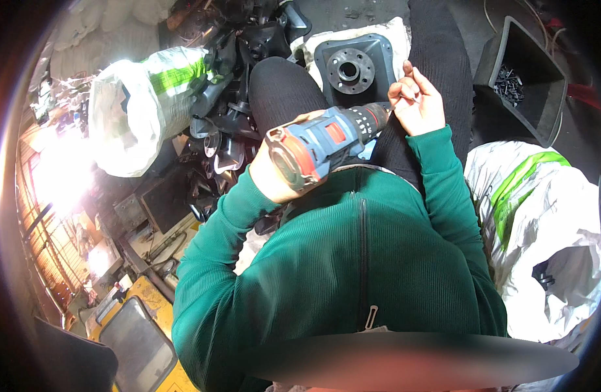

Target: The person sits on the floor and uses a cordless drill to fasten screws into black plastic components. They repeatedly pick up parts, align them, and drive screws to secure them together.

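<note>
My left hand (275, 171) is wrapped round a blue and red cordless drill (336, 140) held over my lap. The drill's chuck end points right, toward my right hand (418, 104). That hand is palm up with its fingers curled in close to the chuck; anything in the fingers is too small to make out. Between my knees sits a dark square-based part with a round flange (350, 71), its bolt holes set about a central opening. It rests on a white padded cloth or sack (399, 39).
At right stands a black bin (538, 111) with many small screws (509, 86). A white and green sack (532, 222) below it has dark parts inside. Left lies another open sack (127, 124), beside a heap of black parts (232, 124). A yellow-framed object (150, 307) is lower left.
</note>
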Action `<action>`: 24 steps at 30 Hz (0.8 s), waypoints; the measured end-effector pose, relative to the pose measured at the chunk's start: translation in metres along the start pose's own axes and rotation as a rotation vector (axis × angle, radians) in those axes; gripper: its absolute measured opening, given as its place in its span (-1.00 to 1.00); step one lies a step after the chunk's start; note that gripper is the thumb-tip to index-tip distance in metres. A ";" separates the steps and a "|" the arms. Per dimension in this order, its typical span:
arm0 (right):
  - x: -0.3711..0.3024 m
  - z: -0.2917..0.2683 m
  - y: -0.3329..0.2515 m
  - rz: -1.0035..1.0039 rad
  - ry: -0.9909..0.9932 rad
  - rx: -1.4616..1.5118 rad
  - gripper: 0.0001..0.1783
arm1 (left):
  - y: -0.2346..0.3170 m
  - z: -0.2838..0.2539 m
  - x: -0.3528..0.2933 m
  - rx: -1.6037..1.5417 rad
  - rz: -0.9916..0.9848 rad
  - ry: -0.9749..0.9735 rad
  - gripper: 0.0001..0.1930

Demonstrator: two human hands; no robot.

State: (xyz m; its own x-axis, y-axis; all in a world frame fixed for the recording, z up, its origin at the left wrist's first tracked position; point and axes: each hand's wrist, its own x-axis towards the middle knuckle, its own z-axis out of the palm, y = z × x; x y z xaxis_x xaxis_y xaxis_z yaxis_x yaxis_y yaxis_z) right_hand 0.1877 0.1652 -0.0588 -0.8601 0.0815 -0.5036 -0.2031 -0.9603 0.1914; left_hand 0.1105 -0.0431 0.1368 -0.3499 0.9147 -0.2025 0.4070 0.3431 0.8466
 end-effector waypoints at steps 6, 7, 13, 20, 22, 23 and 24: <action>-0.018 0.017 0.016 0.015 0.049 -0.070 -0.78 | -0.008 0.006 -0.010 -0.033 -0.019 -0.009 -0.51; -0.020 0.018 0.018 0.039 0.030 -0.065 -0.78 | -0.009 0.007 -0.012 -0.040 -0.011 0.006 -0.49; -0.021 0.017 0.022 0.061 -0.056 -0.105 -0.74 | -0.008 0.007 -0.020 -0.170 -0.228 0.067 -0.36; -0.039 0.001 0.029 0.260 -0.067 -0.284 -0.59 | 0.006 -0.010 -0.030 0.222 -0.172 0.101 -0.31; -0.044 0.006 0.034 0.320 -0.057 -0.256 -0.59 | 0.005 -0.010 -0.034 0.330 -0.117 0.110 -0.33; -0.045 0.008 0.036 0.349 -0.051 -0.241 -0.59 | 0.003 -0.011 -0.035 0.383 -0.088 0.113 -0.35; -0.046 0.010 0.037 0.343 -0.065 -0.245 -0.62 | -0.001 -0.011 -0.035 0.453 -0.052 0.115 -0.39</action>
State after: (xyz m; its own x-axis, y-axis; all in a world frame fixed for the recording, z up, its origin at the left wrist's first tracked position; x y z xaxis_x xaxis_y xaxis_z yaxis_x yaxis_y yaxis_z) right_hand 0.2149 0.1286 -0.0202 -0.8879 -0.2445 -0.3898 0.2104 -0.9691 0.1286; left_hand 0.1133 -0.0781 0.1486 -0.4600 0.8732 -0.1613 0.7048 0.4695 0.5318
